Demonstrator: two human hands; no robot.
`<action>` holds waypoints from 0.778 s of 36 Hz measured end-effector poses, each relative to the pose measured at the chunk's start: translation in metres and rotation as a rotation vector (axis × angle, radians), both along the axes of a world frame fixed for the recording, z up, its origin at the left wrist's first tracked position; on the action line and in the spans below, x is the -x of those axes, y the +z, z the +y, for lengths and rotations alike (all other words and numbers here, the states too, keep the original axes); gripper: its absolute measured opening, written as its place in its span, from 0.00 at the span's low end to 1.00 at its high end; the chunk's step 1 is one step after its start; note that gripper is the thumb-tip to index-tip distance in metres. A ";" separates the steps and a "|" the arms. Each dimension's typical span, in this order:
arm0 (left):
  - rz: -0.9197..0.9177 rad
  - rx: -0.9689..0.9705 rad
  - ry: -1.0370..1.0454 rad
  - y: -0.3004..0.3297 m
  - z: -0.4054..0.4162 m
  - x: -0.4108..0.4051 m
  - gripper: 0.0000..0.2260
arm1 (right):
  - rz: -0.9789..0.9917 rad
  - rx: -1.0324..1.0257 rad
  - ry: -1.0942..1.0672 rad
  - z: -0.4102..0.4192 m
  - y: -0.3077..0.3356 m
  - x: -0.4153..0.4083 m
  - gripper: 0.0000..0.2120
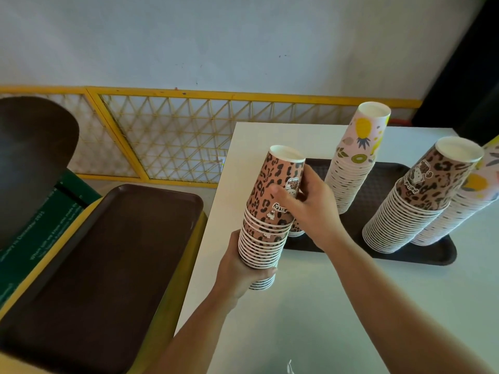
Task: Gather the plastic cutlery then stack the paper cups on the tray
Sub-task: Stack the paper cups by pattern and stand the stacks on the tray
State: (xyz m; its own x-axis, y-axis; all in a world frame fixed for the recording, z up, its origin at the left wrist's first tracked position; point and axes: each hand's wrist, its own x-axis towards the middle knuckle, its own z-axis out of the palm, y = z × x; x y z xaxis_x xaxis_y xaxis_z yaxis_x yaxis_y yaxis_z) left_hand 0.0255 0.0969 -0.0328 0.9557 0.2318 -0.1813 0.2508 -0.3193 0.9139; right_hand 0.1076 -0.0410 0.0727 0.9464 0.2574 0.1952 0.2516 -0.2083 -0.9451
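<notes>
Leopard cup stack (pixel 267 211), bases up, leans right, seemingly over tray (pixel 378 184).

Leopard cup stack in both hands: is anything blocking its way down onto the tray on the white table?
Partly. A short cup stack already stands at the tray's near-left corner, just behind the held leopard stack. Bare tray shows between the pineapple stack and the tall leopard stack.

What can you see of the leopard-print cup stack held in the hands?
The held leopard-print cup stack is nested paper cups, upside down, with white rolled rims banding its lower half and a pink-brown spotted top cup with cartoon figures. It leans slightly, lifted over the white table's left edge, beside the dark tray. The left hand grips its base; the right hand grips the top cup.
</notes>
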 end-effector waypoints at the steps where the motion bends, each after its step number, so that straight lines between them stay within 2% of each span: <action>1: 0.003 0.002 0.000 -0.001 0.000 0.000 0.40 | 0.003 -0.006 -0.007 0.000 0.001 0.000 0.20; 8: 0.024 0.027 -0.010 -0.010 -0.006 0.008 0.39 | 0.030 -0.083 -0.079 -0.010 0.000 -0.005 0.11; 10: 0.020 0.030 -0.015 -0.012 -0.009 0.009 0.38 | 0.055 -0.176 -0.098 -0.017 0.003 -0.007 0.11; 13: 0.014 0.040 -0.010 -0.012 -0.011 0.008 0.38 | 0.067 -0.350 -0.158 -0.026 0.011 -0.014 0.16; 17: 0.007 0.069 0.006 -0.009 -0.009 0.006 0.38 | 0.070 -0.566 -0.287 -0.038 0.022 -0.028 0.09; 19: -0.002 0.078 0.012 -0.007 -0.007 0.005 0.39 | 0.015 -0.518 -0.382 -0.043 0.021 -0.037 0.10; 22: -0.013 0.082 0.024 -0.005 -0.006 0.004 0.38 | -0.073 -0.271 -0.491 -0.046 0.008 -0.045 0.17; 24: -0.015 0.093 0.029 -0.005 -0.006 0.004 0.38 | -0.085 -0.137 -0.499 -0.045 -0.005 -0.046 0.21; 28: -0.010 0.120 0.025 -0.003 -0.007 0.002 0.40 | -0.034 -0.013 -0.449 -0.044 -0.032 -0.042 0.26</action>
State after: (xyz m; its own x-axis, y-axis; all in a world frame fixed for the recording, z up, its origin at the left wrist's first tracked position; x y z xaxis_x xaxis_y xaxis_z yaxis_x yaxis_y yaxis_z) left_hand 0.0234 0.0901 -0.0356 0.9518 0.2329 -0.1995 0.2479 -0.2016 0.9476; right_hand 0.1495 -0.0851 0.0409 0.9565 -0.1806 0.2291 0.1702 -0.2921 -0.9411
